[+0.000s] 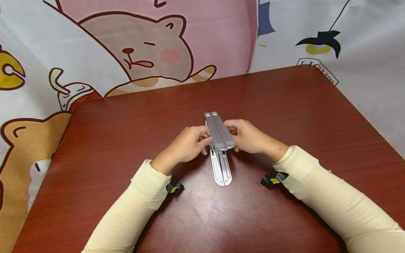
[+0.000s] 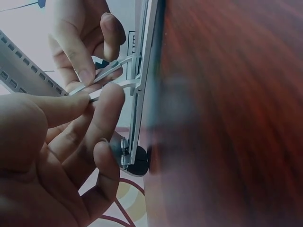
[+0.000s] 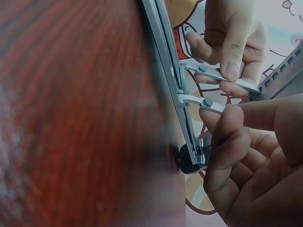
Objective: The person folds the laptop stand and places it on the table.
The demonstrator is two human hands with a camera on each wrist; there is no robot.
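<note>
A silver folding laptop stand (image 1: 220, 131) stands partly raised on the table, its top plate tilted above the flat base (image 1: 221, 172). On the left side, my left hand (image 1: 191, 142) pinches one thin metal support arm (image 2: 129, 84) between thumb and fingers. Opposite it, my right hand (image 1: 248, 136) pinches the other support arm (image 3: 194, 99). Both support arms slope from the base toward the slotted underside (image 3: 281, 78) of the top plate. The hinge end rests on a dark rubber foot (image 3: 189, 161). From the head view, the plate hides some of the fingertips.
The stand is on a reddish-brown wooden table (image 1: 126, 116). Behind the table hangs a cloth (image 1: 221, 38) printed with cartoon animals. Black straps (image 1: 175, 187) are worn at both wrists, near the pale yellow sleeves (image 1: 136, 203).
</note>
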